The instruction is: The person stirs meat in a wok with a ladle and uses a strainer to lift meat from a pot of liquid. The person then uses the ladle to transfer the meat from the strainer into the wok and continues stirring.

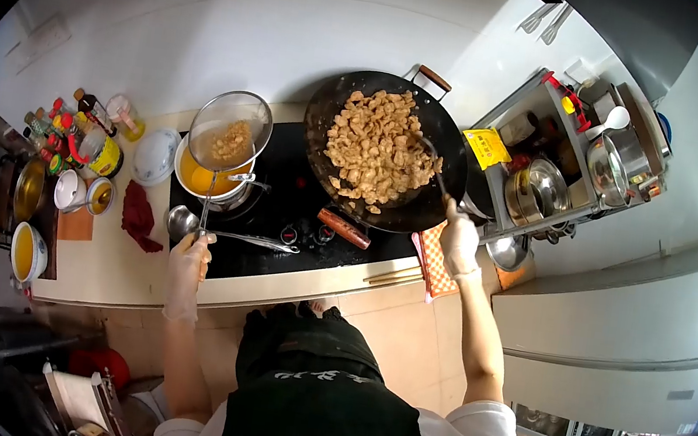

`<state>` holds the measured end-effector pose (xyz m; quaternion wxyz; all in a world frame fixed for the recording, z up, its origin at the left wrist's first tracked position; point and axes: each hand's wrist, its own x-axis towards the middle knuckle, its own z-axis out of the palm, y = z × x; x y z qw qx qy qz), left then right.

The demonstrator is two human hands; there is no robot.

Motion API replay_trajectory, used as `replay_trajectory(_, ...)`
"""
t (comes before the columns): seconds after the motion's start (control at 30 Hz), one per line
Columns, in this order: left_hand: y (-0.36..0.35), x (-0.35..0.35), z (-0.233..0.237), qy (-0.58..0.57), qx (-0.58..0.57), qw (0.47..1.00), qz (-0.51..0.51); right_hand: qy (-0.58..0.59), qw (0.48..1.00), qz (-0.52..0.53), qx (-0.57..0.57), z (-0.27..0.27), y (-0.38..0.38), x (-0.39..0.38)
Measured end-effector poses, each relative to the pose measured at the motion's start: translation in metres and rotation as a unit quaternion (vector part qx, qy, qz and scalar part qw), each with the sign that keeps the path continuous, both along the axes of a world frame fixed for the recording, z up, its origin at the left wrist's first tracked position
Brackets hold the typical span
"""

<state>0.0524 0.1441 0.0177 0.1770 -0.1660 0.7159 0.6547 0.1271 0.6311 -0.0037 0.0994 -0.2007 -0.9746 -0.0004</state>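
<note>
My left hand (189, 259), in a clear glove, is closed round the handle of a mesh strainer (234, 106). Small golden-brown bits (234, 143) lie in its mesh, over a white pot (180, 182) of yellow liquid. In a glove too, my right hand (460, 242) grips a wok spatula (442, 186), whose head is partly buried among browned meat pieces (380, 147). These pieces fill the middle of a large black wok (327, 92) on the stove. A metal ladle (182, 222) lies close to my left hand, its handle pointing right.
Sauce bottles (94, 109), a lidded white bowl (155, 155) and a dark red cloth (140, 217) sit on the left counter. At right stands a shelf with metal bowls (547, 185) and a yellow packet (487, 148). Chopsticks (392, 276) and a checked cloth (434, 265) are by the front edge.
</note>
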Motion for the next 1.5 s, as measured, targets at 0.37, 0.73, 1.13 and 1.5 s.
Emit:
replay_trajectory(0.37,-0.003,-0.005,-0.005,0.005,-0.004,1.0,0.014,-0.033,0.977,0.077,0.197,0.075,-0.017,0.032)
replay_trajectory(0.73,0.008,-0.004,0.007,0.0,0.001,1.0,0.013,-0.096,0.943,0.119,0.297,0.002,-0.003,0.006)
replay_trajectory(1.13,0.004,0.002,0.006,0.016,0.005,1.0,-0.012,-0.025,0.941,0.154,0.302,0.011,-0.008,0.008)
replay_trajectory(1.5,-0.013,0.015,-0.01,0.005,-0.018,1.0,0.018,-0.087,0.805,-0.157,-0.565,0.095,0.121,-0.07)
